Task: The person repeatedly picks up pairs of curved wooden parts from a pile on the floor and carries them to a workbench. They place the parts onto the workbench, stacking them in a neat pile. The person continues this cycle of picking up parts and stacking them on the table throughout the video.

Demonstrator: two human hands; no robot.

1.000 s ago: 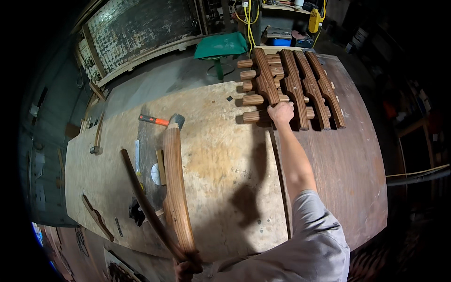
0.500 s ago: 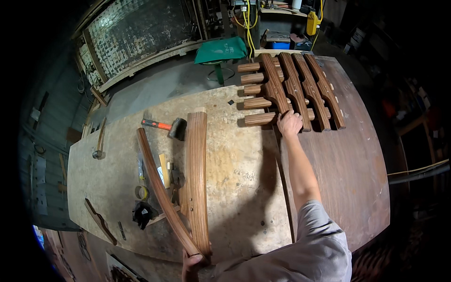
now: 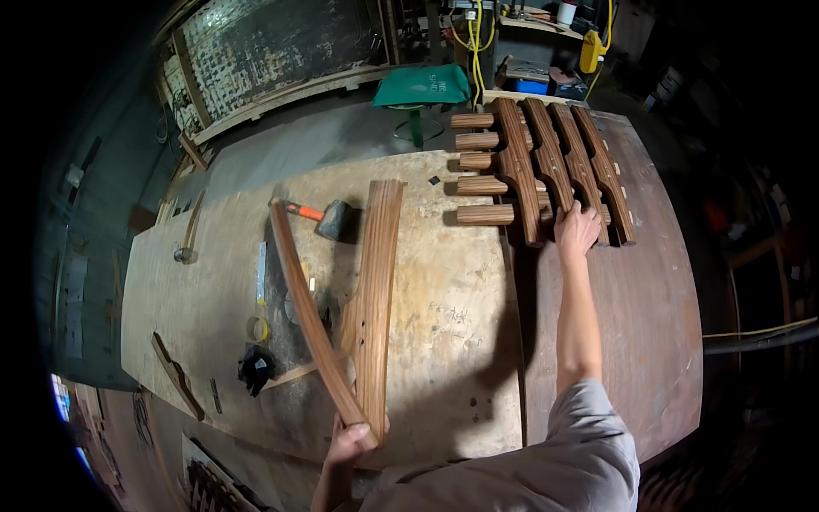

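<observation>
My left hand is closed round the near ends of two long striped brown wooden pieces. One is a slim curved bar; the other is a broader board with small dark holes. They meet at my hand and spread apart away from me. At the far right, my right hand has its fingers curled over the near end of a curved wooden piece, second from the left in a row of several. These lie across several straight wooden bars. My fingers hide the gripped end.
A rubber mallet lies beyond the slim bar, a hammer farther left. Nearer are a tape roll, a black cloth-like item and a dark shaped wood piece. A green-covered stool stands beyond the bench.
My right hand has shifted right, from the first curved piece's near end to the second's. My left hand has raised the bar and board slightly, and the view has shifted a little.
</observation>
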